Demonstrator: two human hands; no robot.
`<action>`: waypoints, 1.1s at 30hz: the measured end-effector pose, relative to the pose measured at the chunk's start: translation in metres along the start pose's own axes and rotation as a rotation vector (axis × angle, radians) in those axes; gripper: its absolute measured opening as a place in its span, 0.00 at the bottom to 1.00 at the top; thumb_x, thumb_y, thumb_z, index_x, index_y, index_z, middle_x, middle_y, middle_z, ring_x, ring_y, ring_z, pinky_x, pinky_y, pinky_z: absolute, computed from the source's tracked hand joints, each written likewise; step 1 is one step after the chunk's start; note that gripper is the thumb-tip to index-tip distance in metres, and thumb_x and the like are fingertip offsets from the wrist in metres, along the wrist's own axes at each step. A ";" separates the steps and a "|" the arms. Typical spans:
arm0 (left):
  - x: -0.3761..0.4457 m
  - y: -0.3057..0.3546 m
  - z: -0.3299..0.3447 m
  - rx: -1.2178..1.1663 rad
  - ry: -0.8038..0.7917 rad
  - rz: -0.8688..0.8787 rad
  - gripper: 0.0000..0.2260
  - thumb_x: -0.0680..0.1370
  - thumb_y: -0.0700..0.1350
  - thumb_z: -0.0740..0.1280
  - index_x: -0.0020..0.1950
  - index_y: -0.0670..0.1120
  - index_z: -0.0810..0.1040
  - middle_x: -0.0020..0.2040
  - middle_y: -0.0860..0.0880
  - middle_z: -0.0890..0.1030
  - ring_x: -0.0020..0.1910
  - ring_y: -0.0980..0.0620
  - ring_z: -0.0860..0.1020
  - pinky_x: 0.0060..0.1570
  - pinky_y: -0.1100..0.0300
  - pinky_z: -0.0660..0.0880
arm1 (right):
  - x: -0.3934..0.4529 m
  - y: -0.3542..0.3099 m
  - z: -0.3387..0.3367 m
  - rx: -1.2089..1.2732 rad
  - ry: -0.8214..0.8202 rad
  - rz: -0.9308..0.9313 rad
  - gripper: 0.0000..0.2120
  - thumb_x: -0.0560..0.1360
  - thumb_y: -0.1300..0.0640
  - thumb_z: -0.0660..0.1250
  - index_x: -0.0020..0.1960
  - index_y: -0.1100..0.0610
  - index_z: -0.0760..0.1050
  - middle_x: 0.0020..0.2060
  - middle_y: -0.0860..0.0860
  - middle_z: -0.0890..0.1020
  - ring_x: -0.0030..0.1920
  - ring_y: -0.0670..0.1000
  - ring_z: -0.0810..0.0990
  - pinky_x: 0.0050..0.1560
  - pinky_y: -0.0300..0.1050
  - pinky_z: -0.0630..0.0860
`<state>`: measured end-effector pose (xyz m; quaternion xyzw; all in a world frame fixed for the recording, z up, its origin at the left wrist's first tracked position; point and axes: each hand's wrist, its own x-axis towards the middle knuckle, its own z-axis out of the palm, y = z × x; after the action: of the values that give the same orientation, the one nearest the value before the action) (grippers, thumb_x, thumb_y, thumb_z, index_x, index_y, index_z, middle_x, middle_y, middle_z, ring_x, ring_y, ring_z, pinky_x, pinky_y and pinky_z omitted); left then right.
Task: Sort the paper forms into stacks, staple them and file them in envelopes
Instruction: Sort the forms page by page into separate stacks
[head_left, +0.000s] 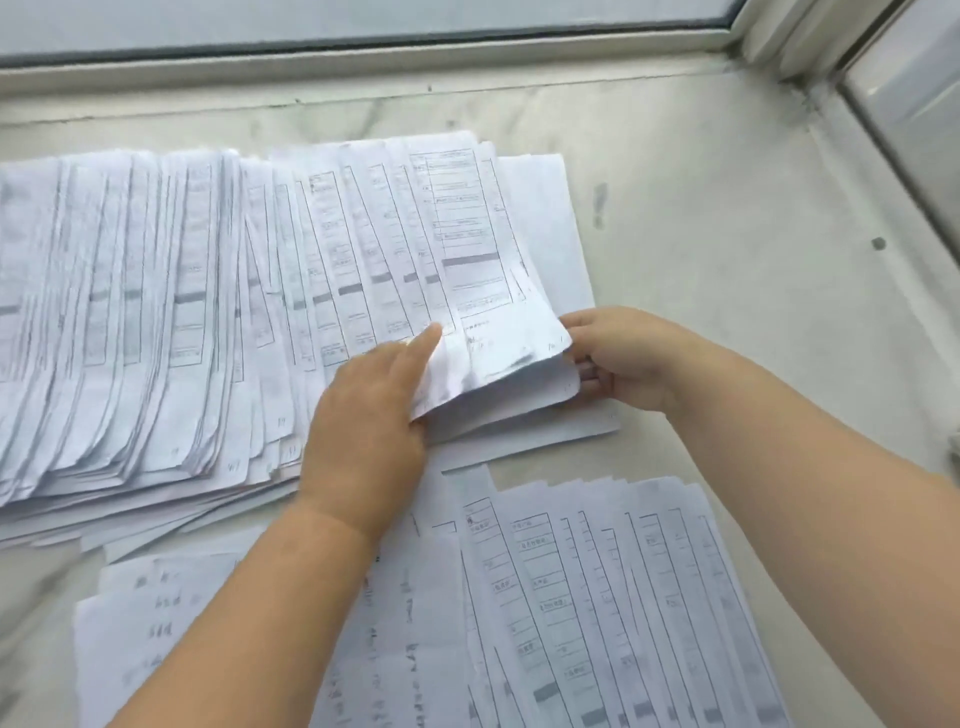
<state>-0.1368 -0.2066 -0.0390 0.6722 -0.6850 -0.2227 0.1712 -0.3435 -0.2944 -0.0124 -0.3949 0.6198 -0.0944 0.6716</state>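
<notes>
On the pale marbled counter (701, 218), the left hand (363, 410) and right hand (623, 358) both pinch a crumpled, curling form (483, 291) atop fanned printed sheets (156, 312).

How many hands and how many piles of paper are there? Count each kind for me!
Hands: 2, the left hand and the right hand
Paper piles: 2, the far spread and the near spread. The single sheets are too many and too overlapped to count.
Total: 4
</notes>
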 end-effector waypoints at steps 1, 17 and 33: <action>0.001 0.000 -0.002 0.013 -0.017 -0.019 0.32 0.71 0.31 0.64 0.74 0.51 0.67 0.64 0.48 0.76 0.60 0.45 0.70 0.57 0.59 0.62 | -0.002 0.000 -0.005 0.017 -0.021 0.000 0.05 0.78 0.64 0.64 0.45 0.60 0.77 0.36 0.52 0.81 0.30 0.47 0.80 0.31 0.38 0.77; 0.008 0.007 0.005 -0.069 0.022 0.025 0.10 0.79 0.53 0.55 0.46 0.53 0.74 0.43 0.56 0.77 0.48 0.49 0.74 0.40 0.58 0.65 | 0.000 0.014 -0.006 0.154 0.020 -0.087 0.08 0.78 0.58 0.67 0.40 0.58 0.77 0.36 0.52 0.83 0.33 0.49 0.81 0.34 0.40 0.78; 0.008 0.003 0.012 0.062 0.056 0.076 0.18 0.73 0.61 0.63 0.56 0.54 0.81 0.58 0.56 0.80 0.58 0.51 0.76 0.49 0.61 0.69 | 0.005 0.011 0.000 0.066 0.114 -0.090 0.12 0.78 0.57 0.68 0.37 0.58 0.75 0.28 0.51 0.80 0.24 0.46 0.76 0.28 0.37 0.76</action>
<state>-0.1456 -0.2141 -0.0482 0.6567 -0.7116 -0.1754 0.1778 -0.3469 -0.2900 -0.0235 -0.3940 0.6351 -0.1673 0.6430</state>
